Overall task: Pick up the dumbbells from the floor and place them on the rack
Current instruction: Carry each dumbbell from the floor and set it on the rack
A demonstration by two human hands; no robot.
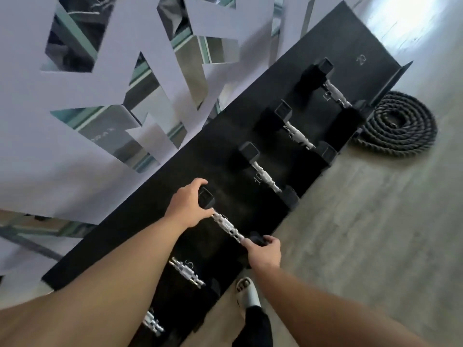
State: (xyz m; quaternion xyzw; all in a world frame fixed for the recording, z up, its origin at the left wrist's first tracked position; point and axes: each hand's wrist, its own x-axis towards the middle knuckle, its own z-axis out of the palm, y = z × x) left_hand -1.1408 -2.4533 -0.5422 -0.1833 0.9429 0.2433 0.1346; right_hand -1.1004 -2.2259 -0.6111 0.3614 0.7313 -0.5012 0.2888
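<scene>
A black hex dumbbell with a chrome handle lies across the black rack shelf. My left hand grips its far head, and my right hand grips its near head at the shelf's front edge. Three more dumbbells rest on the shelf to the right: one, another and the farthest. Two others show under my left forearm, their heads mostly hidden.
A coiled black battle rope lies on the wood floor beyond the rack's right end. A white cut-out wall panel with mirrors stands behind the rack. My sandalled foot is beside the rack's front edge.
</scene>
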